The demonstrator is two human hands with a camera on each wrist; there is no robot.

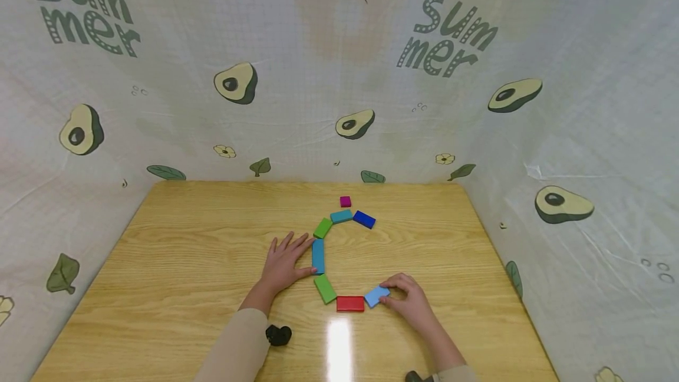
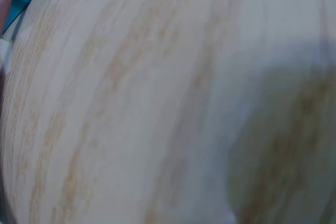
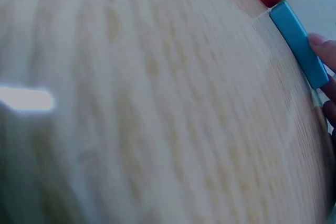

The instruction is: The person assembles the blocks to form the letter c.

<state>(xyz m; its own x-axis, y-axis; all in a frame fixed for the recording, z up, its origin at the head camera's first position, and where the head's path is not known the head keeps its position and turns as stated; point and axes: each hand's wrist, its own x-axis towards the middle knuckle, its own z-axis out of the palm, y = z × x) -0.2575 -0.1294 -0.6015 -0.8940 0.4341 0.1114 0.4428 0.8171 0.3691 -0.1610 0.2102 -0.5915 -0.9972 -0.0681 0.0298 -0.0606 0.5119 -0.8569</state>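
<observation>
On the wooden table, rectangular blocks lie end to end in a curve that opens to the right. My left hand (image 1: 283,264) lies on the left of the curve with its fingers spread; its index fingertip and thumb touch the two ends of a blue block (image 1: 318,255). At the lower right, my right hand (image 1: 411,299) pinches a light blue block (image 1: 375,296) between thumb and fingers. That block's left corner meets the end of a red block (image 1: 350,304). In the right wrist view, the thumb presses on the same light blue block (image 3: 298,43).
Two green blocks (image 1: 325,289) flank the blue one. Farther up the curve are a teal block (image 1: 342,217) and a dark blue block (image 1: 364,219). A small magenta block (image 1: 345,201) sits behind them. Printed cloth (image 1: 297,152) rises around the table's back and sides.
</observation>
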